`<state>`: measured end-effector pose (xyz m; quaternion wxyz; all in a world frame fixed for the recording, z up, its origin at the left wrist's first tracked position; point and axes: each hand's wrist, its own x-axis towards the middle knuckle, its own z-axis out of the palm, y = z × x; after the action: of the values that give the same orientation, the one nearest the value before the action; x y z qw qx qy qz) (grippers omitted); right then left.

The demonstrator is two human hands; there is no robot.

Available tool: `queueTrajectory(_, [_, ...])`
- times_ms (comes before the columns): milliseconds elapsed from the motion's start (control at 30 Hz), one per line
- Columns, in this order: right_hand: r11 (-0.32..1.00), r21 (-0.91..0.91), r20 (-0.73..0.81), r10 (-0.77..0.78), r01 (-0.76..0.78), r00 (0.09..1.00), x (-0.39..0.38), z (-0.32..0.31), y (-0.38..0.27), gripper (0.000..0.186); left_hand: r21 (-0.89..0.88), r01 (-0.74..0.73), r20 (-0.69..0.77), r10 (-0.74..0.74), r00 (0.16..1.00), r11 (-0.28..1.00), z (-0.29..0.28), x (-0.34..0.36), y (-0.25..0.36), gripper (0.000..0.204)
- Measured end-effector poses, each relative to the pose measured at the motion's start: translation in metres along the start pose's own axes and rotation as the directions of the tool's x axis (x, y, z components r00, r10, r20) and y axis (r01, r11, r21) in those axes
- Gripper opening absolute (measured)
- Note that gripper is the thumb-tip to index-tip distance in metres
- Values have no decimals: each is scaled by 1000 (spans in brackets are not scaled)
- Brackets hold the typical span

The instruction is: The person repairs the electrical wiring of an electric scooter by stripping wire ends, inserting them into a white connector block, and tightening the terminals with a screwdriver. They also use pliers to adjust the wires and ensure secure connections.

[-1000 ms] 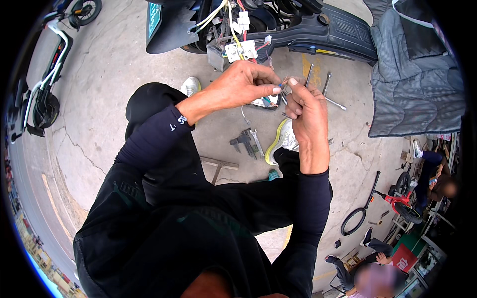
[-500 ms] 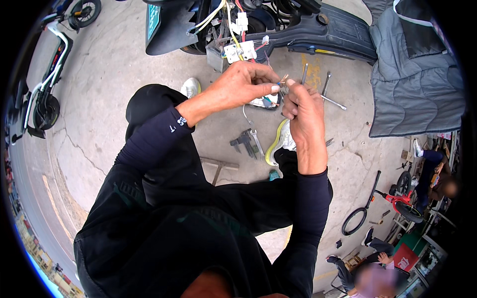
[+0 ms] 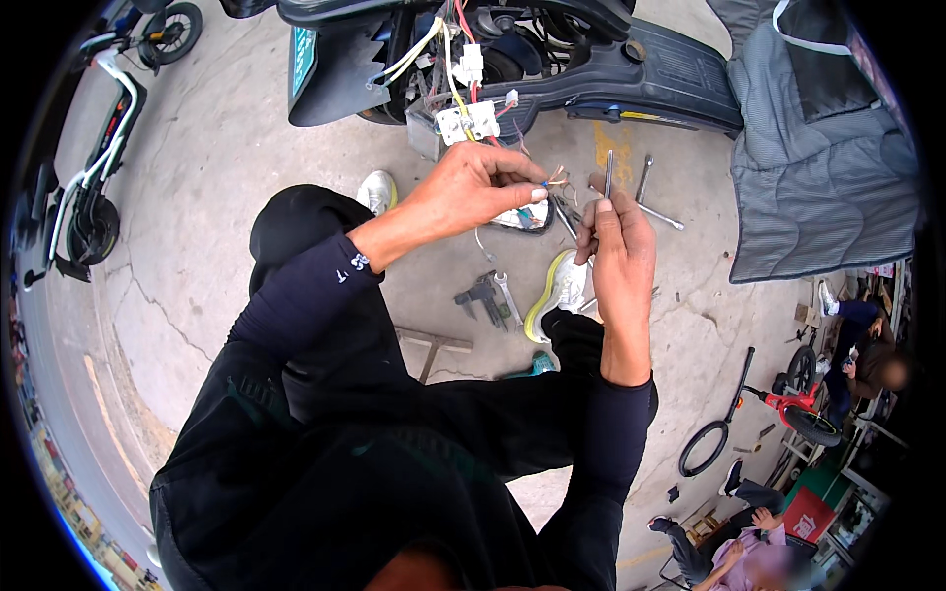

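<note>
Cracked grey concrete floor (image 3: pixel 227 227) outdoors, bare and open to the left of the dark scooter (image 3: pixel 591 59) parked along the top edge. Hanging out of the scooter's opened body, a bundle of wires with white connectors (image 3: pixel 468 113). Just below those connectors, left hand (image 3: pixel 473 187) closed in a pinch, thumb and fingertips gripping thin wire ends (image 3: pixel 555 178) with bared copper tips. Just right of the wire ends and apart from them, right hand (image 3: pixel 621 261) closed around a slim metal tool (image 3: pixel 608 172), held upright with its tip toward the scooter. Below the scooter on the floor, behind the hands, two spanners (image 3: pixel 645 192) crossed near a yellow paint mark, and further down a small dark tool (image 3: pixel 483 295) beside a white and yellow shoe (image 3: pixel 557 291). Right of the scooter, a grey quilted cover (image 3: pixel 818 167) taking up the floor up to the right edge. Far left of the scooter, a second two-wheeler (image 3: pixel 84 187) along the rim. Low right, well away from the scooter, other people seated among a tyre (image 3: pixel 705 448) and clutter. Black sleeves and knees filling the lower middle.
</note>
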<state>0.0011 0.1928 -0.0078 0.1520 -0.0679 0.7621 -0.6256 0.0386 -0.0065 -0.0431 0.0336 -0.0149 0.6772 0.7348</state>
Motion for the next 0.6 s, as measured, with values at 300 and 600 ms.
queueTrajectory(300, [934, -355, -101, -89, 48, 991, -14, -7, -5, 18, 222, -99, -31, 109, 994, 970, 6, 6, -14, 15])
queueTrajectory(600, [922, -358, -58, -177, 145, 982, -8, 5, 6, 17, 339, -170, -25, 190, 982, 925, 11, 8, -14, 14])
